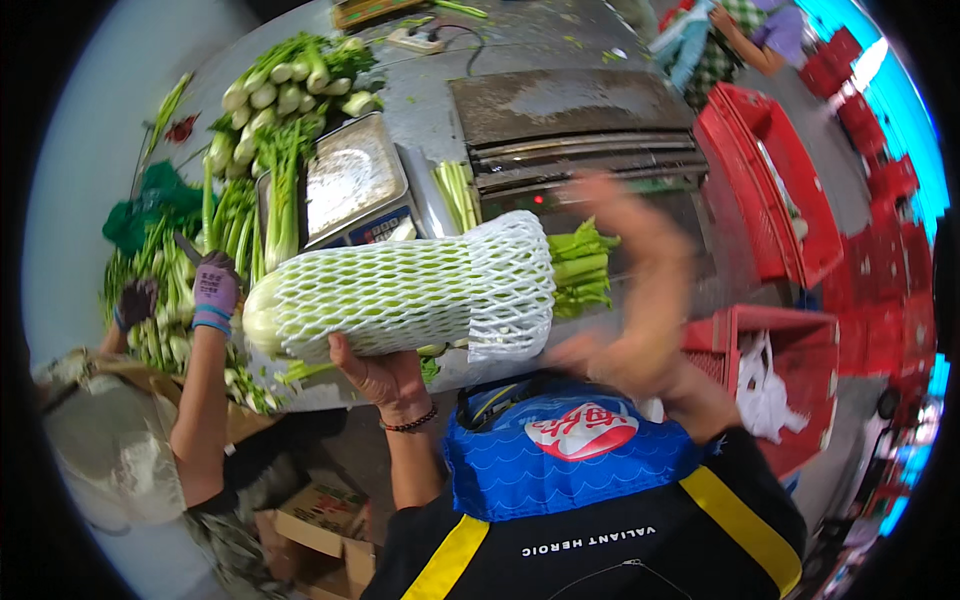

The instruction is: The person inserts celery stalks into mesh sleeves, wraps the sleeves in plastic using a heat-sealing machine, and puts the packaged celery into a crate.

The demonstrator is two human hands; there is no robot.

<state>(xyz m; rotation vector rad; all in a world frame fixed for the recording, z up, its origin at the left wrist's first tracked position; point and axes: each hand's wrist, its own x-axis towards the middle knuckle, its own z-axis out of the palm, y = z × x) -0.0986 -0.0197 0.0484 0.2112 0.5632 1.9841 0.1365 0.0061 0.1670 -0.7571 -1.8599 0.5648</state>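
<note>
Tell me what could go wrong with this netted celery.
The celery might tip or slip: only the left grip visibly supports it, while the blurred right grip seems clear of it. The bare stalk tips beyond the white foam net could get bent or snapped.

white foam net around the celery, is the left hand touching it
Touching. The head view shows the left hand gripping the near side of the white foam net, thumb against it.
</note>
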